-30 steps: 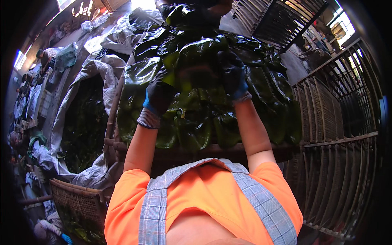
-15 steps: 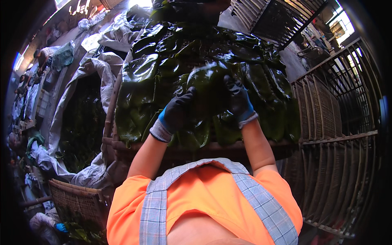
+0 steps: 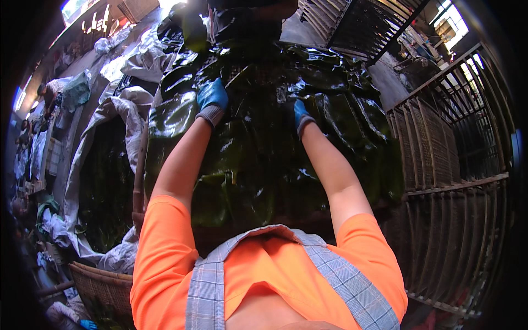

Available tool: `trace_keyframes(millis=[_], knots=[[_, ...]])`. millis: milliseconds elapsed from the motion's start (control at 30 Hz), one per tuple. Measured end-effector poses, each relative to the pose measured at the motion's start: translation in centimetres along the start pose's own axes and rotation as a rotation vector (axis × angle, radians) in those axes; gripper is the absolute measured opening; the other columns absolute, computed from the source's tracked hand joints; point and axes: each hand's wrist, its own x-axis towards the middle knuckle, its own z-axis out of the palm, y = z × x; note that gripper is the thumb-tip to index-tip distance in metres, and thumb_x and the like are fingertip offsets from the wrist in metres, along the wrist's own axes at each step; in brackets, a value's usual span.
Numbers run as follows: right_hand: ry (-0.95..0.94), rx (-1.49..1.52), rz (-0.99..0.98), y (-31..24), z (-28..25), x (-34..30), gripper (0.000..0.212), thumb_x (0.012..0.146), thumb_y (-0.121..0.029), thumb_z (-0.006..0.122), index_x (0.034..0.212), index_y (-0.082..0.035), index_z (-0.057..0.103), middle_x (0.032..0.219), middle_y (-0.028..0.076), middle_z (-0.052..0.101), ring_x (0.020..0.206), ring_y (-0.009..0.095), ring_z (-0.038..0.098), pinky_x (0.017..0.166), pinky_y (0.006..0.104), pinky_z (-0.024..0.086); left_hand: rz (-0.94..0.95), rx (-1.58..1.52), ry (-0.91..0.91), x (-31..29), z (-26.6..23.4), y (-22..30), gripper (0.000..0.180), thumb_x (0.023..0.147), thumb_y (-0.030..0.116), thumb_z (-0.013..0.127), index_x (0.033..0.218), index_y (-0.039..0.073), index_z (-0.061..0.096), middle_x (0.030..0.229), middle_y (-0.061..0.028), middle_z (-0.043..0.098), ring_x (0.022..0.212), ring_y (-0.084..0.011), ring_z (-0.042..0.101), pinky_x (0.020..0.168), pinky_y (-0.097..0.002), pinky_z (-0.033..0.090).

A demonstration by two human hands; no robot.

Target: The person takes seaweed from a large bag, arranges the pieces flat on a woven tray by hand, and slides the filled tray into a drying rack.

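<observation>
Dark green and glossy, the broad, wet-looking sheets (image 3: 250,148) lie overlapped in rows directly in front of the person's torso. Their surfaces are wrinkled and folded, with bright white highlights at the upper left and along the ridges on the right. The left hand (image 3: 212,94) and right hand (image 3: 300,114) are over the far half of the layer, well apart (both wear blue gloves with grey cuffs). The left fingers appear curled; whether either hand grasps a sheet cannot be told, since the fingertips are hidden.

Compared with half a second earlier, both hands are farther forward, the forearms are more extended, and the blue glove backs face the camera instead of the dark palm sides.

At left, pale sheeting (image 3: 133,118) borders a dark hollow; at right stands a slatted rack (image 3: 456,185).
</observation>
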Motion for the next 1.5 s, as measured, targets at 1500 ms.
trace_keyframes(millis=[1500], knots=[[-0.58,0.489,-0.244,-16.2,9.0,-13.1,0.032,0.084,-0.006,0.062,0.114,0.001,0.058,0.104,0.007,0.065,0.092,0.015,0.062,0.086,0.0291,0.05,0.74,-0.912,0.072,-9.7,-9.5,-3.2,0.026,0.096,0.021,0.041,0.111,0.003,0.053,0.091,-0.0067,0.061,0.085,-0.0186,0.059,0.073,-0.0284,0.051]])
